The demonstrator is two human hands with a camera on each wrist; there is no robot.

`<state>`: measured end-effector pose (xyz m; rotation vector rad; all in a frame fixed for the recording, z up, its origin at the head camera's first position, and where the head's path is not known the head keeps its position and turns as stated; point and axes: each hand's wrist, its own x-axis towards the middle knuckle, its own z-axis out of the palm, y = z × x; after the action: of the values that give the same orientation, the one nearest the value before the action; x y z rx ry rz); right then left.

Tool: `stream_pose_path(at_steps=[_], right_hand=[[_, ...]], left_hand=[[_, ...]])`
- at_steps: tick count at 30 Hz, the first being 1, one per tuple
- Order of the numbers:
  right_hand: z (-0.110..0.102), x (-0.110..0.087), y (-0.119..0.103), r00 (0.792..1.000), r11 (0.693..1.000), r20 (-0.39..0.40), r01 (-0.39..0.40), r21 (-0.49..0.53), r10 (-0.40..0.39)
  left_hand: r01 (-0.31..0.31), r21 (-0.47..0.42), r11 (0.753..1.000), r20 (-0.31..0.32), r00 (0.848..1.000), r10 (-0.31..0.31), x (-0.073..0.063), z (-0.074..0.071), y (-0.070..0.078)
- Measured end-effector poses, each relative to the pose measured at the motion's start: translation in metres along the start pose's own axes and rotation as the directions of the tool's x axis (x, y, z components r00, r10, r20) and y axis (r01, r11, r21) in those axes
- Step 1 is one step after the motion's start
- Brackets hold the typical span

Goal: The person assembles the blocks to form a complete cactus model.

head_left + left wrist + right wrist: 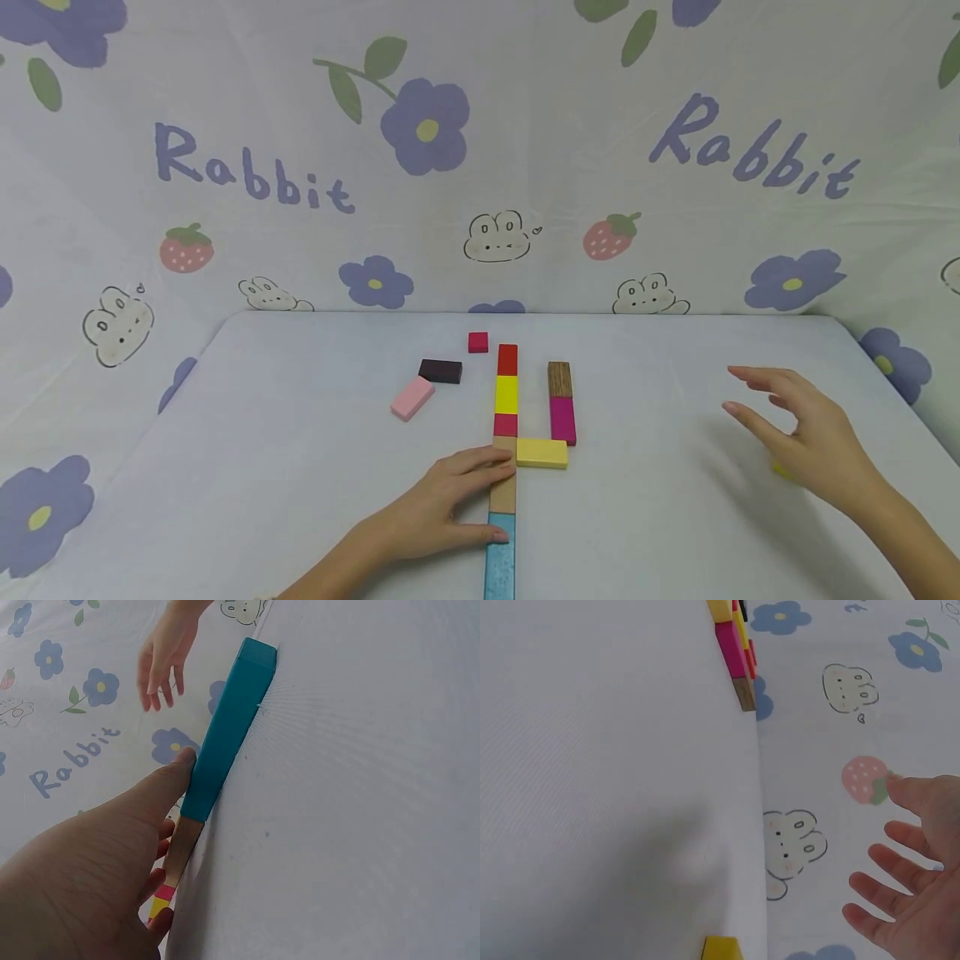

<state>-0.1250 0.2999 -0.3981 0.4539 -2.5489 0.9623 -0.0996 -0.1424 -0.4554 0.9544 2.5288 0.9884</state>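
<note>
On the left of the desk (247, 442), a pink block (412, 398) is lying aslant, its upper corner meeting or nearly meeting a dark block (440, 372); sitting outside the straight row, the two are probably serving as spare pieces. Nearer the front, the left hand (442, 508) is stretching over from the side, its fingers extended and touching rather than wrapping. Its fingertips are resting on a tan block (502, 498) and its thumb on a blue block (501, 571), apparently steadying the joint between them and lining up the row. A small red block (477, 342) is lying apart, just left of the row's far end. In the row itself, a longer red block (507, 360), a bright yellow block (506, 395) and a crimson block (506, 426) are running end to end into the tan and blue ones, making one line. To the right, a pale yellow block (542, 453) is butting sideways against the tan block, while a magenta block (562, 420) and a brown block (559, 379) are extending away from it, seemingly forming a branch. Farther right, the right hand (810, 442) is hovering with fingers parted, holding nothing, near a partly hidden yellow block (782, 471).
</note>
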Motion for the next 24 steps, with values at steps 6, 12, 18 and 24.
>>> stream_pose_path(at_steps=[6, 12, 18, 24], right_hand=[[-0.015, -0.019, 0.023, 0.998, 0.997, -0.006, -0.059, -0.047, 0.059], [-0.023, -0.036, 0.044, 0.992, 0.986, 0.039, -0.113, -0.125, 0.119], [-0.030, -0.044, 0.059, 0.978, 0.971, 0.112, -0.153, -0.183, 0.175], [-0.028, -0.051, 0.073, 0.974, 0.986, 0.171, -0.132, -0.102, 0.148]], left_hand=[[-0.005, 0.007, 1.000, -0.005, 1.000, 0.005, 0.000, 0.001, -0.001], [0.008, 0.005, 1.000, 0.004, 1.000, -0.008, 0.000, 0.001, -0.002], [0.008, 0.004, 1.000, 0.004, 1.000, -0.008, 0.000, 0.001, -0.002], [-0.011, 0.011, 1.000, -0.004, 1.000, 0.011, 0.000, 0.002, -0.002]])
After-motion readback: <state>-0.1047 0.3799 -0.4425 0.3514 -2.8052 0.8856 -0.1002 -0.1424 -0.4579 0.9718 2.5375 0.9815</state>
